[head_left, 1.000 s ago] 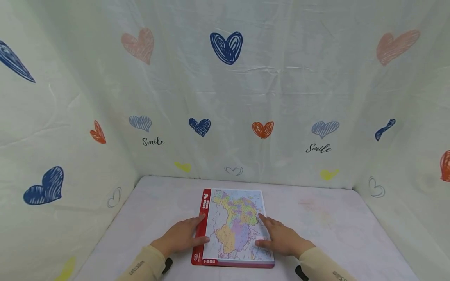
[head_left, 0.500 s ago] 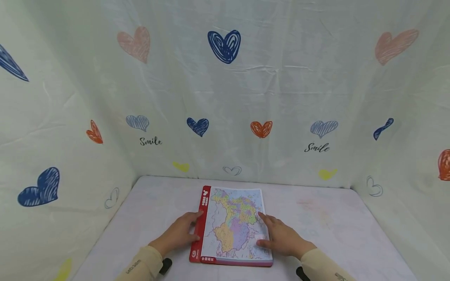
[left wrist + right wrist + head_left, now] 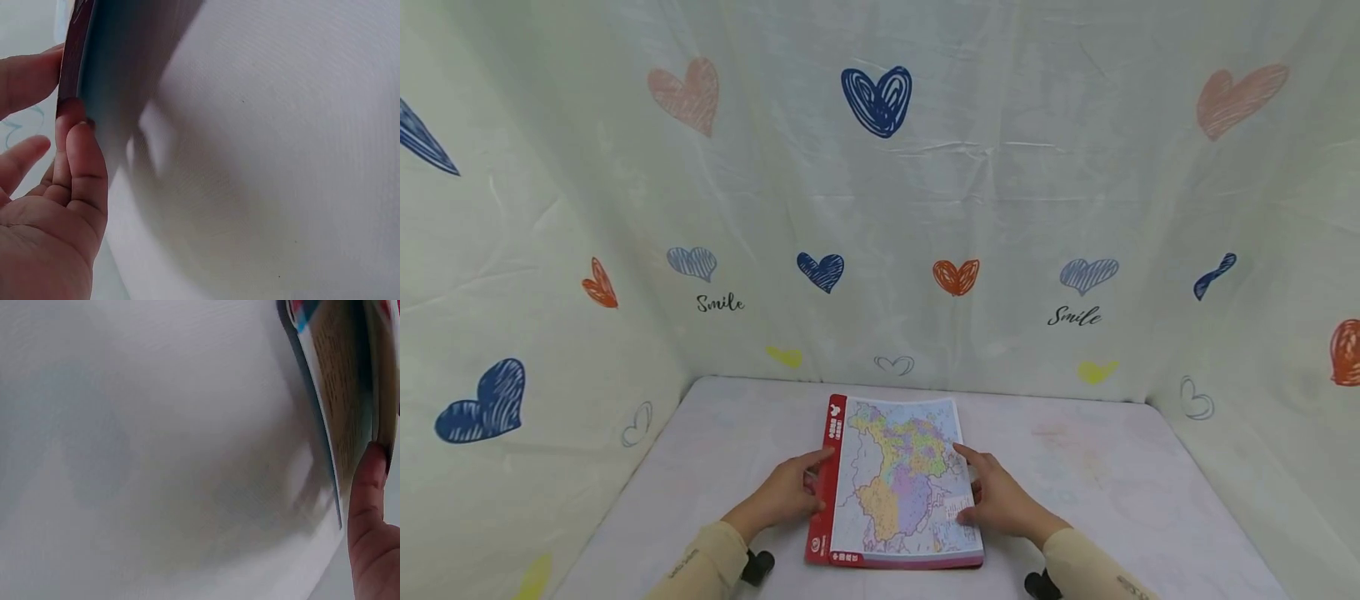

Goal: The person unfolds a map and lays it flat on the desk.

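Note:
A map board [image 3: 895,483] with a red strip along its left side and a coloured map lies with at least one more layer under it. Its left edge is held by my left hand [image 3: 784,493], fingertips at the red strip; in the left wrist view curled fingers [image 3: 87,169] touch the raised edge from below. At the right edge my right hand [image 3: 1000,498] grips with the thumb on top. The right wrist view has a finger [image 3: 369,487] under the upper layer, and a gap parts it from a lower sheet [image 3: 337,381] printed with text.
The white table [image 3: 1120,500] spreads around the map board. A pale curtain [image 3: 895,208] printed with hearts encloses the table at the back and both sides. Dark wrist cameras sit below each hand.
My left fingers have drawn back from the top of the red strip to its edge and now curl under it. The right hand's fingers have curled more at the right edge. The map board shifted slightly.

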A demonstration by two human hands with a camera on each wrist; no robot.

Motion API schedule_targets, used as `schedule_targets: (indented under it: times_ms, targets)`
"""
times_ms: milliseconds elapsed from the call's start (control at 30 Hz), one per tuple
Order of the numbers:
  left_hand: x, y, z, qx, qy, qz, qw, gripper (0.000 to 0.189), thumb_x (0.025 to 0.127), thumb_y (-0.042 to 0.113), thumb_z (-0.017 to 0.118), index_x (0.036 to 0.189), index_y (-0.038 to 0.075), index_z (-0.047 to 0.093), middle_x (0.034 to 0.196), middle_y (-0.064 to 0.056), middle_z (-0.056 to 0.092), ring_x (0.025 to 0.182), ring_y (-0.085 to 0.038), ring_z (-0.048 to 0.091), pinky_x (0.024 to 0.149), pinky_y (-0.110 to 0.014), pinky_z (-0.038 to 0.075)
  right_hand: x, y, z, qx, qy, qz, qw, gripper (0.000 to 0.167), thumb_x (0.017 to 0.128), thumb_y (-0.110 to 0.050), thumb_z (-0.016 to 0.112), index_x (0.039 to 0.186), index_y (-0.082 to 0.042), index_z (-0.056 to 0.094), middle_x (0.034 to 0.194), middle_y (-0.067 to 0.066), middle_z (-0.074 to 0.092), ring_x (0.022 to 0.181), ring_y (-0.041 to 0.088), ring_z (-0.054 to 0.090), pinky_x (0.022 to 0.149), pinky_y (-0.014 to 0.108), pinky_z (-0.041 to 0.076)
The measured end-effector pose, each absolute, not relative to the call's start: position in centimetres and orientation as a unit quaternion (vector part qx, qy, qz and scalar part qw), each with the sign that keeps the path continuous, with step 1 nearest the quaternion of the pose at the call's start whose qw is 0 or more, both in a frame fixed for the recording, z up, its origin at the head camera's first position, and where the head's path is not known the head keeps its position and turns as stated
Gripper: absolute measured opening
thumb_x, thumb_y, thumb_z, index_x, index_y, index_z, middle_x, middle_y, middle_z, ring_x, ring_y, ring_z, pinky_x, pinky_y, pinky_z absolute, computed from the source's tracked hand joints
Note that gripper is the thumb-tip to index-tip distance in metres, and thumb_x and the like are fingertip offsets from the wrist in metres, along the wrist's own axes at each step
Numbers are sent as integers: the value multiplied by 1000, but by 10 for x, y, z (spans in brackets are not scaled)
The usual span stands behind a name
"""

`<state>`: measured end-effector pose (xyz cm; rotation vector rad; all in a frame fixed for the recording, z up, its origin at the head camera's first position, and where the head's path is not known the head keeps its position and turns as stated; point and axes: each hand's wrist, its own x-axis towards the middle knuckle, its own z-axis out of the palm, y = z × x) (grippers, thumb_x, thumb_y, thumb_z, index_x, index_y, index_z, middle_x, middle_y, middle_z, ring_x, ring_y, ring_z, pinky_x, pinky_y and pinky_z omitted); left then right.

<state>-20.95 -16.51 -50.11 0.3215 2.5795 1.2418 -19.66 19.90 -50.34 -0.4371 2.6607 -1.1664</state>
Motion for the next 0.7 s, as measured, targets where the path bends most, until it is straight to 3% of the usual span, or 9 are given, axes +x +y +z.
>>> schedule_targets:
  times_ms: [267, 433, 700]
  targets:
    - [-209, -165, -497, 107, 875, 445, 157, 84, 75, 4, 86, 148, 3, 45, 97, -4, 55, 87, -21, 53, 70, -32, 53, -203, 202, -502, -166, 818, -522, 176, 102, 75, 6, 81, 155, 5, 18, 112, 16, 62, 91, 26, 64, 76, 31, 55]
    - [-210, -165, -498, 117, 868, 448, 179, 87, 74, 4, 86, 149, 3, 44, 95, -5, 55, 86, -21, 52, 68, -34, 51, -203, 203, -502, -168, 807, -530, 198, 103, 76, 5, 81, 156, 4, 15, 113, 14, 63, 91, 26, 65, 77, 28, 54]
    - [-208, -166, -495, 122, 870, 438, 189, 90, 72, 5, 87, 150, 3, 42, 101, -5, 54, 94, -23, 50, 72, -34, 51, -202, 202, -501, -175, 826, -502, 186, 104, 76, 3, 82, 157, 0, 18, 121, 15, 58, 91, 24, 63, 82, 31, 53]
